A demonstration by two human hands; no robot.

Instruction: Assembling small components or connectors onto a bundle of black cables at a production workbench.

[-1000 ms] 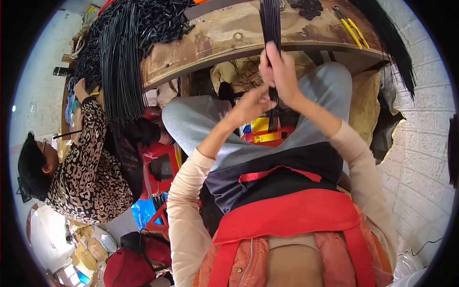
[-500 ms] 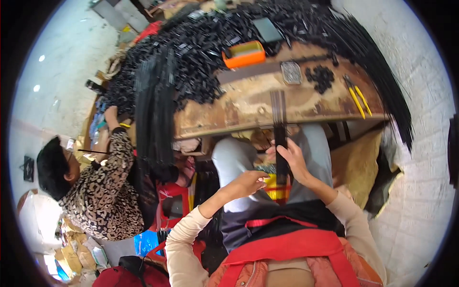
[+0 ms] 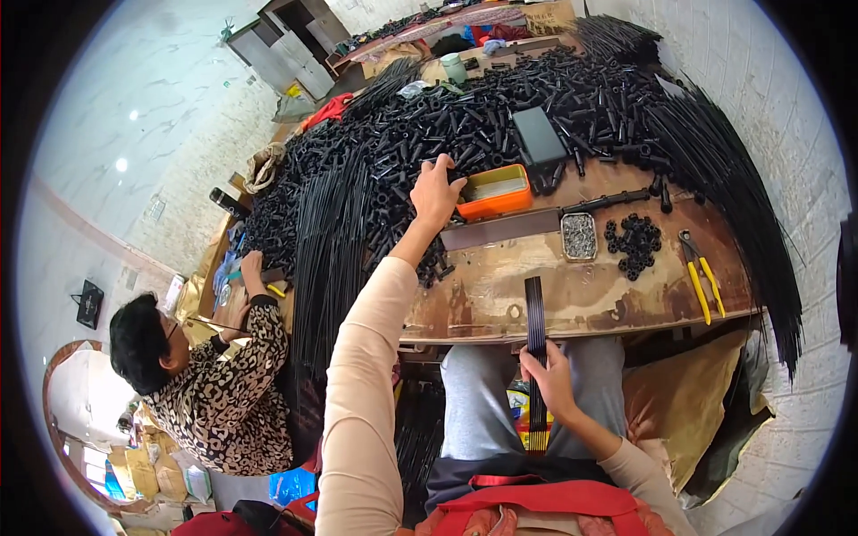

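Observation:
My right hand [image 3: 550,380] grips a flat bundle of thin black rods [image 3: 534,323] that stands up from my lap over the front edge of the worn wooden table [image 3: 500,304]. My left hand [image 3: 436,192] is stretched far out over the table, fingers spread, touching the big heap of short black tubes [image 3: 500,107] beside an orange tray [image 3: 493,191]. It holds nothing that I can see.
A small metal box of pins [image 3: 579,236], a cluster of black rings [image 3: 635,243] and yellow-handled pliers [image 3: 697,277] lie at the right. Long black rods [image 3: 331,250] hang over the table's left and right edges. A person in a leopard-print top [image 3: 223,384] sits at my left.
My left hand has let go of the rod bundle and reached forward to the tube heap. My head has tilted up, showing more of the table. The right hand still holds the bundle.

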